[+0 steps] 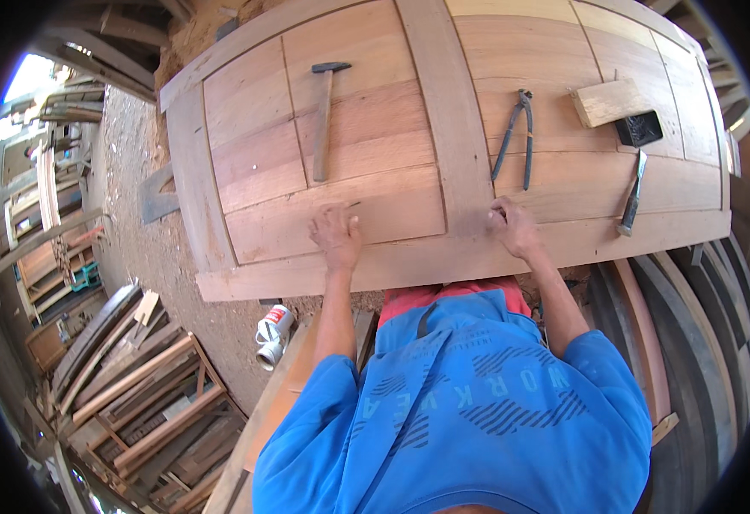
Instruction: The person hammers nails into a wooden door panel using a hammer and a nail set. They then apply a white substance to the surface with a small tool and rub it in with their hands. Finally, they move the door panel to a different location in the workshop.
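Observation:
A large wooden panel door (469,163) lies flat in front of me. My left hand (336,238) rests on its near left panel, with fingers forward and the thumb apart. By those fingertips is a thin dark sliver, perhaps a nail, too small to be sure. My right hand (516,230) is curled closed over the near end of the middle rail; whatever its fingers hold is hidden. Beyond my left hand lies a hammer (324,128) with a wooden handle. Pincers (516,141) lie just past my right hand, touching neither hand.
On the door's right side are a wood block (606,103), a small black open box (639,128) and a chisel-like tool (633,195). A white container (274,327) stands on the ground at left. Stacked timber (148,403) lies lower left; curved boards (683,334) lean at right.

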`<state>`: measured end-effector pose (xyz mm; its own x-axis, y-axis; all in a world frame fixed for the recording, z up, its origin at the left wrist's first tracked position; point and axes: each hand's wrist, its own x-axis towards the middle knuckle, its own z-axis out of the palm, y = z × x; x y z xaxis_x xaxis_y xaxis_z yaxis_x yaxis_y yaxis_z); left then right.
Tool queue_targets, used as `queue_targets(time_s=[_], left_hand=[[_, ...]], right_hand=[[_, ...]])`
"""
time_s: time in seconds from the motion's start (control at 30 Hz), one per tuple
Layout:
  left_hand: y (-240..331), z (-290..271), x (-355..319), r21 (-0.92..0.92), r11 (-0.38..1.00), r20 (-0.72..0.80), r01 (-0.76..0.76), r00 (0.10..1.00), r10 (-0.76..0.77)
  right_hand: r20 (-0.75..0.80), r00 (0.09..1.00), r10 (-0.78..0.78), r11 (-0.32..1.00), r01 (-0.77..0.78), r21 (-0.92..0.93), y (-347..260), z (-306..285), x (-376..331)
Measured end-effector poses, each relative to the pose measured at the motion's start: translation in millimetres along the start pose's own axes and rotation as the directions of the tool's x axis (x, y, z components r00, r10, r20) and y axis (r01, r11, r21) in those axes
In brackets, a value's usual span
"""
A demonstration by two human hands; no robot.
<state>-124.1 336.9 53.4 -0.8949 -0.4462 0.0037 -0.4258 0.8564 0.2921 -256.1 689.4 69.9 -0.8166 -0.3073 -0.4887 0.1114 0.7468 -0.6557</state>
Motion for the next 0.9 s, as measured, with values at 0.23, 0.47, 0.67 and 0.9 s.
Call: queue_targets(time_s=[0.23,0.47,0.67,0.9], left_hand=[[37.4,6.5,-82.9,-0.264,0.948,0.169,-0.177,0.959,0.226],[37.3,8.0,-70.5,-0.19,0.964,0.208,-0.185,0.952,0.224],[38.5,5.9,-64.2,-0.2,0.944,0.173,-0.264,0.938,0.299],[53.5,6.6,-74.3,-0.135,0.982,0.248,-0.134,0.955,0.165]], right_hand=[[-0.006,0.993,-0.118,0.987,0.117,-0.109,-38.3,-14.6,27.6],[-0.151,0.983,-0.101,0.991,0.085,-0.106,-57.9,-26.5,36.3],[-0.524,0.838,-0.153,0.864,-0.144,-0.483,49.8,-96.2,17.5],[-0.719,0.597,0.356,0.549,-0.756,-0.357,175.2,-190.7,4.6]])
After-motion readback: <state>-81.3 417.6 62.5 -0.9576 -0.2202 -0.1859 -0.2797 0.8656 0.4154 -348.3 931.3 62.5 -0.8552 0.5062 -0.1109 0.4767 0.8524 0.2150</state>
